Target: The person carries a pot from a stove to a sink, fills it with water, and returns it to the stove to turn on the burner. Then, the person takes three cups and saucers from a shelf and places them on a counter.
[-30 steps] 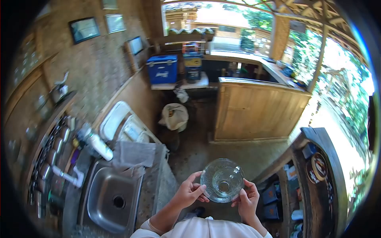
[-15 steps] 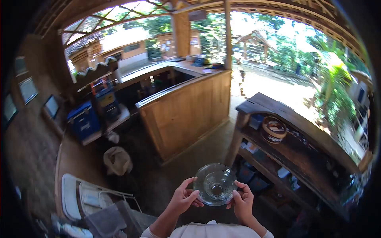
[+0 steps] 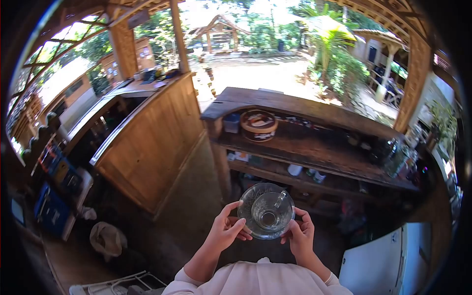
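A clear glass cup (image 3: 268, 205) with a handle sits on a clear glass saucer (image 3: 246, 202) in front of my body. My left hand (image 3: 228, 228) grips the saucer's left edge, thumb on top and fingers beneath. At its right edge, my right hand (image 3: 301, 233) pinches the rim between thumb and fingers. The cup looks upright, and no contents show in it. Both hands hold the pair in the air, above the dark floor and short of the shelved wooden counter (image 3: 314, 147).
A round wooden container (image 3: 259, 126) stands on the counter, with glassware (image 3: 397, 160) at its right end. A white cabinet or fridge (image 3: 373, 260) is low on the right. Leftward are a wooden partition (image 3: 152, 147), a blue box (image 3: 51, 210) and a sack (image 3: 107, 240).
My view has turned right, so the counter now lies ahead and the white cabinet has come into sight. The cup and saucer stay in both hands.
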### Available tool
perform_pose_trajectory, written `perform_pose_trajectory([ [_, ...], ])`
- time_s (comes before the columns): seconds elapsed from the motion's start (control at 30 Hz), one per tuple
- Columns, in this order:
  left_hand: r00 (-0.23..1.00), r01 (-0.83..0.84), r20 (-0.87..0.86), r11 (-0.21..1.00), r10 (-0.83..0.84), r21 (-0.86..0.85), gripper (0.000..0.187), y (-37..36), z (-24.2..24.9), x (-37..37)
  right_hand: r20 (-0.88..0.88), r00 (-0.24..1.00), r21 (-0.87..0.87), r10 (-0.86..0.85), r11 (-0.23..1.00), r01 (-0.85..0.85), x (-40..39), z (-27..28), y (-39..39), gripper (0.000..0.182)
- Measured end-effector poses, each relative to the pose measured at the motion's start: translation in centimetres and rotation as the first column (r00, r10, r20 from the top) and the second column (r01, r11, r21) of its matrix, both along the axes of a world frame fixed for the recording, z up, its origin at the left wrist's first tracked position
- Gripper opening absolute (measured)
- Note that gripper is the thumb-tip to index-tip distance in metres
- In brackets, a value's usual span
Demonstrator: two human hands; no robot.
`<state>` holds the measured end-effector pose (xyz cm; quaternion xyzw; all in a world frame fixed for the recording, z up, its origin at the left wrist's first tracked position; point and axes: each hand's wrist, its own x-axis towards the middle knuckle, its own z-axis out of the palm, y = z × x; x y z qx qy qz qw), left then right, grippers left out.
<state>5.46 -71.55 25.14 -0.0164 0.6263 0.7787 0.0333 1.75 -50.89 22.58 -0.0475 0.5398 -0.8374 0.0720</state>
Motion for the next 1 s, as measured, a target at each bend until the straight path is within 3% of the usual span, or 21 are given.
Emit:
perform_pose_trajectory([
  [0.13, 0.993, 0.112, 0.017, 0.993, -0.113, 0.034, 0.044, 4.8, -0.7, -3.4, -0.063, 0.996, 0.038, -0.056, 0.998, 0.058, -0.8, -0.2, 4.8, 0.046],
  [0.27, 0.984, 0.169, 0.041, 0.982, -0.172, 0.081, 0.042, 9.9, -1.7, -5.3, -0.002, 0.994, 0.046, -0.106, 0.993, 0.106, -1.3, 0.5, 8.4, 0.055],
  [0.37, 0.977, 0.203, 0.051, 0.974, -0.209, 0.101, 0.040, 12.5, -1.8, -6.0, -0.001, 0.996, 0.112, -0.088, 0.990, 0.088, -2.6, -0.3, 12.1, 0.055],
  [0.5, 0.959, 0.268, 0.061, 0.955, -0.277, 0.127, 0.029, 12.2, -2.2, -7.5, 0.029, 0.995, 0.019, -0.100, 0.995, 0.100, -3.4, -0.6, 14.4, 0.045],
  [0.6, 0.975, 0.140, -0.172, 0.990, -0.141, -0.020, 0.028, 10.6, -2.2, -9.5, 0.047, 0.997, -0.029, -0.064, 0.997, 0.065, -3.3, -0.1, 14.8, 0.047],
  [0.7, 0.909, 0.210, -0.315, 0.953, -0.273, -0.219, 0.032, 10.3, -1.1, -11.2, 0.055, 0.998, -0.041, 0.036, 0.999, -0.034, -3.4, -0.1, 14.8, 0.051],
  [0.73, 0.910, 0.212, -0.312, 0.953, -0.272, -0.215, 0.032, 10.5, -1.0, -11.4, 0.043, 0.994, -0.028, 0.096, 0.995, -0.094, -3.4, -0.2, 14.7, 0.050],
  [0.8, 0.850, 0.390, -0.314, 0.905, -0.424, -0.167, 0.036, 11.4, -1.0, -11.5, 0.045, 0.988, -0.036, 0.145, 0.989, -0.144, -3.6, -0.3, 14.2, 0.049],
  [0.83, 0.852, 0.386, -0.313, 0.908, -0.419, -0.164, 0.036, 11.7, -1.2, -11.5, 0.045, 0.980, -0.049, 0.195, 0.980, -0.192, -3.7, -0.4, 14.0, 0.048],
  [0.9, 0.829, 0.549, -0.184, 0.832, -0.529, 0.083, 0.039, 12.0, -1.8, -11.6, 0.046, 0.973, -0.038, 0.225, 0.974, -0.224, -4.1, -0.7, 13.8, 0.047],
  [1.0, 0.855, 0.519, -0.081, 0.842, -0.513, 0.149, 0.032, 12.1, -1.7, -11.8, 0.051, 0.958, -0.037, 0.283, 0.959, -0.281, -4.8, -0.8, 13.6, 0.047],
])
